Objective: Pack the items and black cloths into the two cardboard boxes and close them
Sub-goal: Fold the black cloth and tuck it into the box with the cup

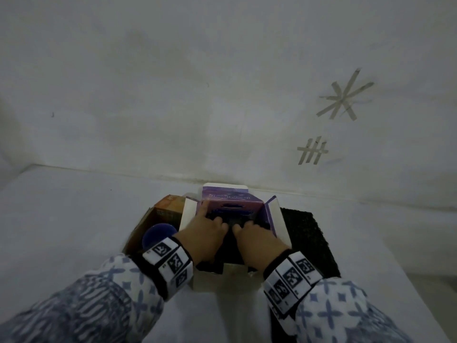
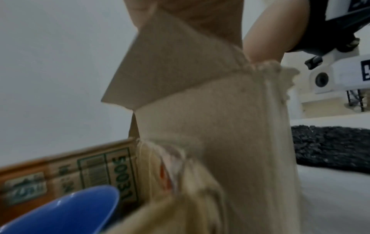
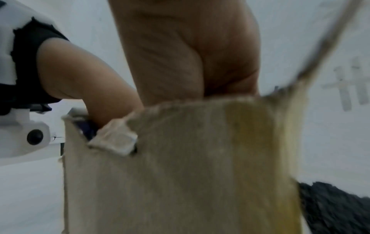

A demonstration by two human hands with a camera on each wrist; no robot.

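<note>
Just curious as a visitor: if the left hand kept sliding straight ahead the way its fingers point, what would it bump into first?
Probably the purple carton standing at the far side of the open box. The left hand points forward into that box, over a black cloth, index finger apparently already near the carton; depth is unclear.

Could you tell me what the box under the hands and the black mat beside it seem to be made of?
Box: cardboard by the look, matte beige, with frayed, fibrous torn edges. Black mat: probably a coarse textile, dull and nubbly; the exact fibre cannot be told.
</note>
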